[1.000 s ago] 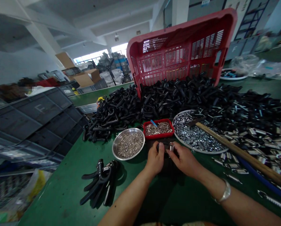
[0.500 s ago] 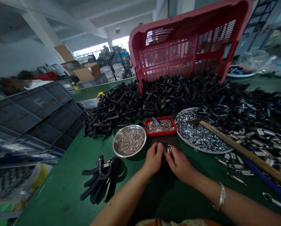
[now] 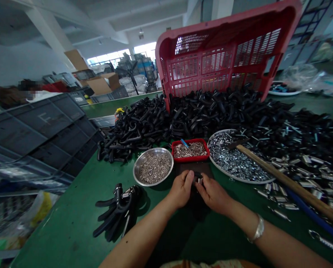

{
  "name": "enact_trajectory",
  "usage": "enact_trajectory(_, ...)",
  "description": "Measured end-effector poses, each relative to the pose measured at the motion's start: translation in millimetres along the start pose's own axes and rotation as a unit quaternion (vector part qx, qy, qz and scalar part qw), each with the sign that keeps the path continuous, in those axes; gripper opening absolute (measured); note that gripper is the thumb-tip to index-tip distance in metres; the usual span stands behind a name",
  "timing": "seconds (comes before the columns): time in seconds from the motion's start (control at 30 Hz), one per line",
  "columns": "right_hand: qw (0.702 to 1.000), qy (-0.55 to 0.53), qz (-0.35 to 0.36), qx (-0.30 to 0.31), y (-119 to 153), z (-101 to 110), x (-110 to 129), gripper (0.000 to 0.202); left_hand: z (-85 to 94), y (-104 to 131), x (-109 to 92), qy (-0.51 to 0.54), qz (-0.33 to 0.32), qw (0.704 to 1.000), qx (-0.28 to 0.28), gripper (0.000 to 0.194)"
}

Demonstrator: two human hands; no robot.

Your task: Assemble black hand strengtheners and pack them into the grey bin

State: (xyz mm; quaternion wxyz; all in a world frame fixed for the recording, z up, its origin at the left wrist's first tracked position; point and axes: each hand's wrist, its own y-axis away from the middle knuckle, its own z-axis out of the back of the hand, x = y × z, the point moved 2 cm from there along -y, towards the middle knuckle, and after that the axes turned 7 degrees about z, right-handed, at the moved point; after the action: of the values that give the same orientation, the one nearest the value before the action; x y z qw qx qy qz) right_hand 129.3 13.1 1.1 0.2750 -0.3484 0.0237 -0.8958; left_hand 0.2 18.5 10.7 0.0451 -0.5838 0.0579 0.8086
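Note:
My left hand (image 3: 182, 188) is closed on a small black part (image 3: 196, 175), its thumb along the top. Facing it, my right hand (image 3: 212, 193) pinches a silver spring (image 3: 200, 180) at the black part's right end. Both hands are over a dark block (image 3: 208, 168) on the green table. Just beyond them stands a red tray (image 3: 190, 159) of small metal pins. A steel bowl (image 3: 136, 175) of small metal rings is to the left, and a round white tray (image 3: 240, 180) of shiny metal pieces to the right.
Black handles with springs (image 3: 117, 212) lie at the front left. Behind the trays a heap of black handles (image 3: 211, 111) spreads under a tipped red crate (image 3: 222, 29). A wooden-handled hammer (image 3: 284, 176) crosses the right side, near loose springs (image 3: 303, 182). Grey crates (image 3: 47, 123) stand left.
The view has shifted slightly. My fingers have closed a little more around the black part and the spring, which now shows less.

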Motion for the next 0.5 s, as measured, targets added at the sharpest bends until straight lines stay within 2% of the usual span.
enact_trajectory(0.2,0.993,-0.116,0.021,0.009,-11.5,10.0,-4.5,0.03,3.3,-12.9,-4.3,-0.09,-0.021,0.996,-0.001,0.044)
enact_trajectory(0.3,0.986,-0.16,-0.019,0.03,-19.9,13.8,-14.7,0.034,3.1,-20.4,-8.0,-0.167,-0.01,0.986,0.018,0.049)
enact_trajectory(0.37,0.976,-0.206,-0.061,0.026,-25.4,14.3,-22.1,0.035,0.9,-21.5,-10.8,-0.23,0.003,0.973,0.015,0.062)
enact_trajectory(0.5,0.932,-0.323,-0.159,-0.049,-30.2,5.2,-32.1,0.036,-9.1,-14.7,-12.4,-0.354,-0.02,0.933,-0.058,0.102)
